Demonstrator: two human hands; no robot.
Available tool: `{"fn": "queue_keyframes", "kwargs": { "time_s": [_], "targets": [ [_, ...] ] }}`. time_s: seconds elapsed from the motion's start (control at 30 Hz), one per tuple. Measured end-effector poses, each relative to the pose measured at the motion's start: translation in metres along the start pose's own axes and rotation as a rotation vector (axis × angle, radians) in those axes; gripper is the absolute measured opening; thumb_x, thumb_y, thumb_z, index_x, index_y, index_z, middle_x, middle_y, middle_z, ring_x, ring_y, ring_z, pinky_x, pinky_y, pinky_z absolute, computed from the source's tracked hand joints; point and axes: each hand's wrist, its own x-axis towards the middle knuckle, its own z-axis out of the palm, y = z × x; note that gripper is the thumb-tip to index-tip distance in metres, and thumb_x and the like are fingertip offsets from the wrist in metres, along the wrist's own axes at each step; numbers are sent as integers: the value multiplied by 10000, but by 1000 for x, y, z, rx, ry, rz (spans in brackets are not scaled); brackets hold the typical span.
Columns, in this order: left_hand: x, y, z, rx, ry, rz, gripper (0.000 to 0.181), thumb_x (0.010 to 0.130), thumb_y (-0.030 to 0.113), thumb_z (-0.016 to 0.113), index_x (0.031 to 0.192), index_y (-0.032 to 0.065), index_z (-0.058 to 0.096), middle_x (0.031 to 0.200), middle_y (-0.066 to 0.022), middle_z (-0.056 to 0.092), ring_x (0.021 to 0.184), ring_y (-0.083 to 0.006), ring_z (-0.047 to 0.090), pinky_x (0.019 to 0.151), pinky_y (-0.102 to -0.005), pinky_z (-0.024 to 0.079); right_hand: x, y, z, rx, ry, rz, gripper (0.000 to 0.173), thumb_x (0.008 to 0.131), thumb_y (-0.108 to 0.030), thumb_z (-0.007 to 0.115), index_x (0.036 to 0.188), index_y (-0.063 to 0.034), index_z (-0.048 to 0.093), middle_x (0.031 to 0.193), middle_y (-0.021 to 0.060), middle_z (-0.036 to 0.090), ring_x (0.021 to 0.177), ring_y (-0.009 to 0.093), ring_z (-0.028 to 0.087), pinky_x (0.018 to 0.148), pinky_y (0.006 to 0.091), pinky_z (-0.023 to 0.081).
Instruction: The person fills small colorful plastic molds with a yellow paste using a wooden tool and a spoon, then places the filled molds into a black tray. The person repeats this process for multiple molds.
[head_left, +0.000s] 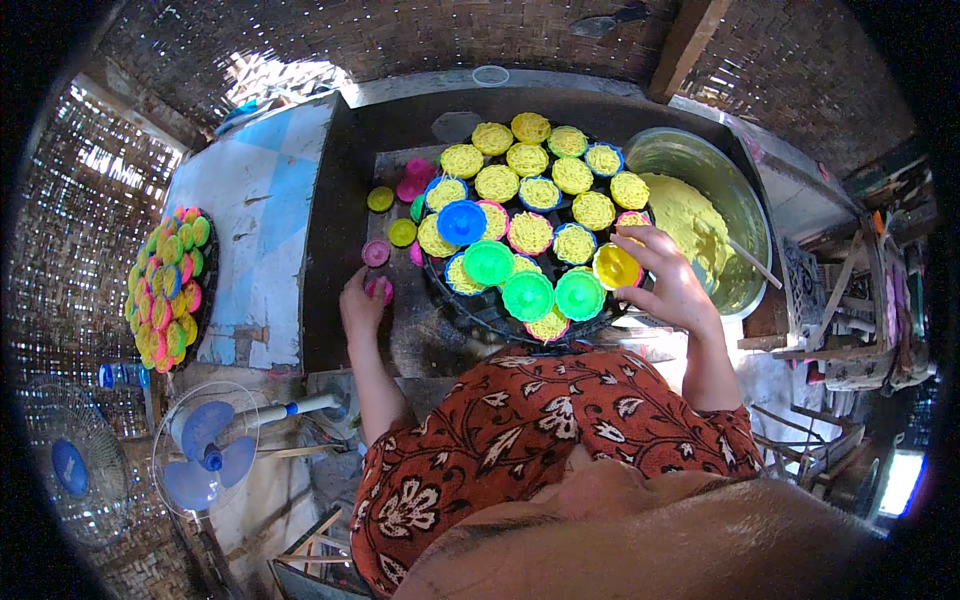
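Observation:
My left hand is at the left of the dark worktop, its fingers around a small pink fluted cup. My right hand spans the side of a yellow fluted cup at the right edge of a round black tray. Yellow noodle-like nests in coloured cups cover much of this tray. Towards the tray's front and left, several green cups and a blue cup sit over or against the nests, showing no filling.
Loose cups, among them a yellow-green one, lie left of the tray. At right stands a large metal basin of yellow dough with a stick-like handle. A second loaded tray is on the blue-white surface. Fans stand at lower left.

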Motion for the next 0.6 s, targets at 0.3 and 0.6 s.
{"fn": "queue_keyframes", "kwargs": {
  "time_s": [0.3, 0.6],
  "targets": [
    [4, -44, 80, 303, -153, -118, 612, 760, 384, 610, 1248, 65, 422, 1324, -169, 349, 1215, -387, 311, 982, -455, 315, 6, -15, 7, -113, -84, -156, 777, 618, -385, 715, 1281, -129, 400, 1321, 98, 378, 1230, 335, 323, 1020, 518, 230],
    [12, -65, 88, -15, 152, 18, 264, 803, 172, 566, 1002, 1, 595, 964, -178, 607, 897, -336, 581, 805, -407, 453, 4, 1, -23, -9, 401, 83, 437, 691, -120, 678, 1103, -41, 557, 1153, 156, 525, 1060, 295, 514, 917, 364, 393]
  ]
}}
